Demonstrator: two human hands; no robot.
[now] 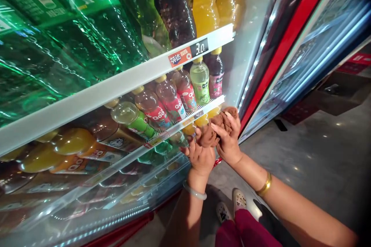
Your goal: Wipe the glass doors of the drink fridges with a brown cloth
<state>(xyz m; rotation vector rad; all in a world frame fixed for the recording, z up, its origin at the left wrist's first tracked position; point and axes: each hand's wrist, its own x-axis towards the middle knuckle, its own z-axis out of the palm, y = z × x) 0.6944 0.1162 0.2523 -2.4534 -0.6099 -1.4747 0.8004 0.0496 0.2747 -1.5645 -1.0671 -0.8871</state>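
A bunched brown cloth (208,136) is held between both hands in front of the lower shelf edge of a drinks fridge. My left hand (202,157) supports it from below with curled fingers, a pale bangle on the wrist. My right hand (230,139) grips the cloth's right part, fingers bent over it, a gold bangle on the forearm. The cloth is near the right end of the white shelf rail (162,136) with a price tag. Small bottles, among them a green-labelled one (199,81) and a dark one (216,73), stand behind and above it.
Large green bottles (87,38) and yellow ones (204,0) fill the upper shelf behind a white rail (116,87). A red door frame (284,54) runs down the right. A cardboard box (342,92) sits on the grey floor (290,162); my shoes (240,198) show below.
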